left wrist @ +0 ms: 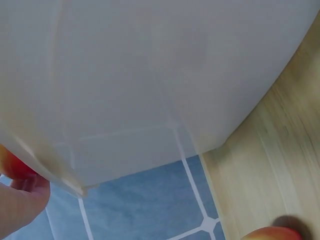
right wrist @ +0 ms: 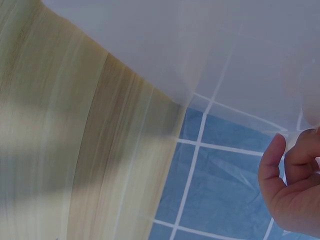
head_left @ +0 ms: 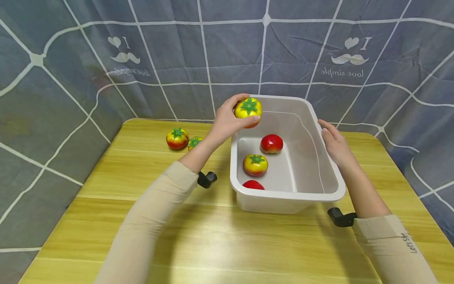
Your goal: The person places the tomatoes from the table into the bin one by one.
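My left hand (head_left: 227,120) grips a yellow and red toy tomato (head_left: 249,108) with a green star-shaped top. It holds this tomato above the far left rim of a pale grey plastic bin (head_left: 283,196). In the left wrist view the fingers (left wrist: 37,192) curl against the tomato's red side (left wrist: 15,165). Resting on the bin's right rim, my right hand (head_left: 337,146) touches it from outside. Inside the bin lie a red tomato (head_left: 271,143), a yellow and red one (head_left: 255,165) and another red one (head_left: 253,184), partly hidden by the near rim.
Two more toy tomatoes, one whole (head_left: 177,138) and one partly behind my left forearm (head_left: 195,142), sit on the wooden table (head_left: 117,169) left of the bin. A grey-blue curtain (head_left: 234,51) with white lines stands behind the table and along its sides.
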